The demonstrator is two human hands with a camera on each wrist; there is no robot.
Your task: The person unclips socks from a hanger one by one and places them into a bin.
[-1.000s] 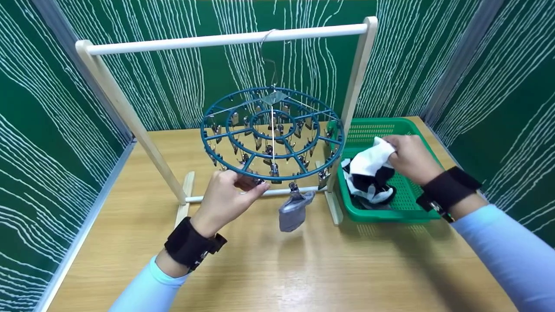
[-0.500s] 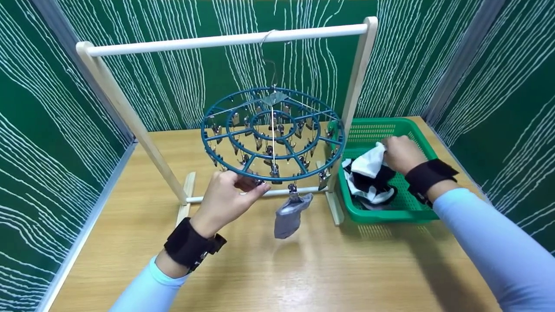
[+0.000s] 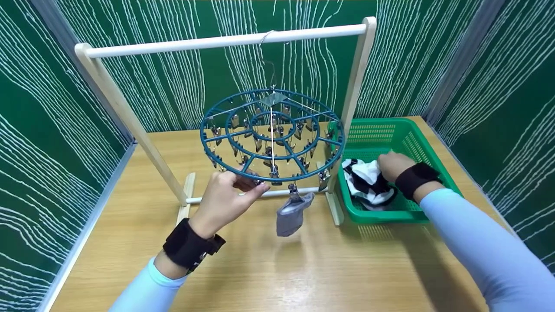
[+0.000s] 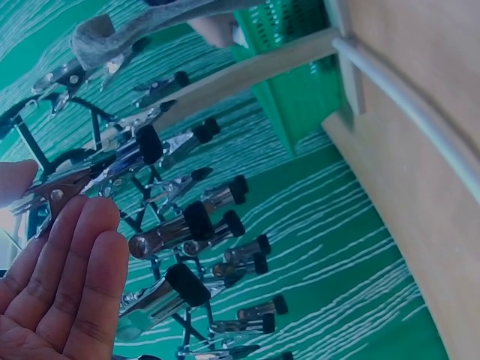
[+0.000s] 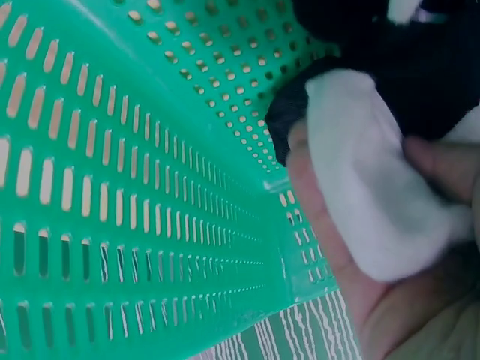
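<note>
A wooden rack [image 3: 225, 40] stands across the table's [image 3: 277, 268] far side. The round clip hanger [image 3: 272, 135] hangs from its bar. The green basket [image 3: 407, 134] sits at the far right corner. The left hand [image 3: 225, 200] pinches a clip [image 3: 259, 182] on the hanger's near rim, beside the hanging grey sock [image 3: 291, 213]. The right hand [image 3: 392, 166] clutches a white sock [image 5: 375, 202] in the basket.

A white sock [image 3: 369, 177] lies crumpled on black-and-white socks [image 3: 373, 190] inside the green basket [image 3: 427, 171]
</note>
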